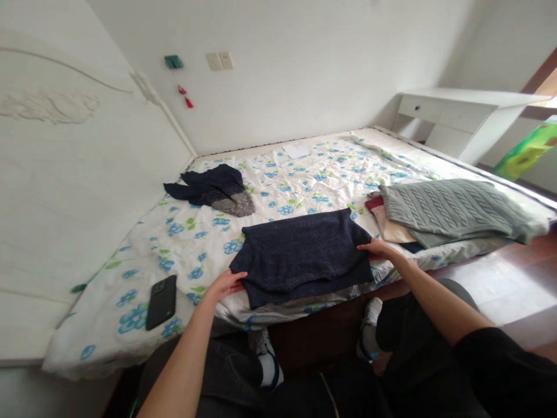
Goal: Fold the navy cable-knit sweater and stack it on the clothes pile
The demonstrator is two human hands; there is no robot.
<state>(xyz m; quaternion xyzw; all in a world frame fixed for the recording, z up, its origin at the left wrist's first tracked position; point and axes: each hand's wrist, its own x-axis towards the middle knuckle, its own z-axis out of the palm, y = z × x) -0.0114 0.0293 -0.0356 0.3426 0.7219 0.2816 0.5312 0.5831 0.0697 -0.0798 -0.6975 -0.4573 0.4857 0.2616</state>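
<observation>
A dark navy knit sweater [304,249], folded to a wide shape, lies on the near edge of the bed. My left hand [227,284] pinches its left side, thumb on top and the other fingers partly under the cloth. On the opposite side my right hand [376,248] grips the sweater's right edge in the same way. Another navy garment with a grey speckled part [217,188] lies crumpled farther back to the left. To the right of my right hand is a stack of folded clothes, topped by a grey cable-knit sweater [448,209].
A black phone [161,302] lies on the floral bedsheet [278,186] to the left. Near the wall is a white paper [296,151]. The white headboard [56,174] bounds the left side; a white desk [456,116] stands at the back right.
</observation>
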